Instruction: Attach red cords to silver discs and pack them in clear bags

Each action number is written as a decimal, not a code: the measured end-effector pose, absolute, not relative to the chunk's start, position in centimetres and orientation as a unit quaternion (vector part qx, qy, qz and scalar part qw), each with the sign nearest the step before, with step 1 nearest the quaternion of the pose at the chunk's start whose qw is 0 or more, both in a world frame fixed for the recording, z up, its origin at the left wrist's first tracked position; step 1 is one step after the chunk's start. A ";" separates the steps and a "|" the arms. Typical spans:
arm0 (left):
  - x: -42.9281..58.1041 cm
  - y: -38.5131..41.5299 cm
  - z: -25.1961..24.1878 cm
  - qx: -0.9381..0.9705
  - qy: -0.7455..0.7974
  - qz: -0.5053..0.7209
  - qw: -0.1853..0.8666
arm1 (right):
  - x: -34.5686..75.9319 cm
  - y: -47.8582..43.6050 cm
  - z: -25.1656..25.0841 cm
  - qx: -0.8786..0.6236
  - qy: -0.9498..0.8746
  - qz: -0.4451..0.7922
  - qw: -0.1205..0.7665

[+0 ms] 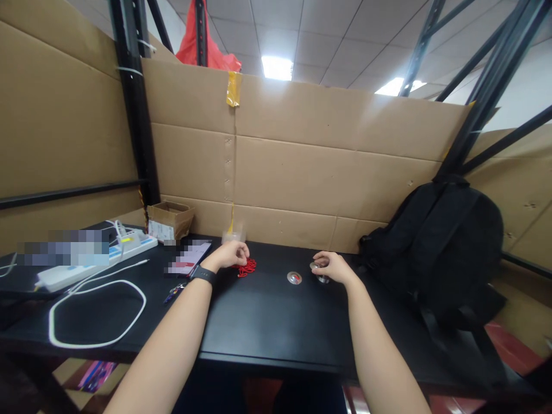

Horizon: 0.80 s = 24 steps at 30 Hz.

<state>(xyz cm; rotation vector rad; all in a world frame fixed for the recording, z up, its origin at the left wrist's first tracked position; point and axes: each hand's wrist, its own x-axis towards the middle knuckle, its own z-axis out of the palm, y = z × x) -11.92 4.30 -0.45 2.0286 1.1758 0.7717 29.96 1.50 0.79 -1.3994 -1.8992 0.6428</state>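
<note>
My left hand (230, 253) lies curled on the black table (267, 316), its fingers closed against a small heap of red string (246, 267); a dark watch is on that wrist. My right hand (331, 266) rests further right with its fingers closed over a small round metal piece (321, 278). Between the two hands a second round metal piece (294, 278) with a reddish centre lies by itself. A small clear plastic cup (233, 236) stands just behind my left hand.
A black backpack (435, 241) leans against the cardboard wall (302, 172) at the right. At the left lie a white power strip (95, 259), a looped white cable (97, 313), a phone (190, 259) and a small open cardboard box (169, 220).
</note>
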 end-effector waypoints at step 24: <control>2.9 -1.4 -2.3 0.903 0.293 0.289 0.123 | 30.7 1.1 0.8 -0.566 -0.753 0.140 0.306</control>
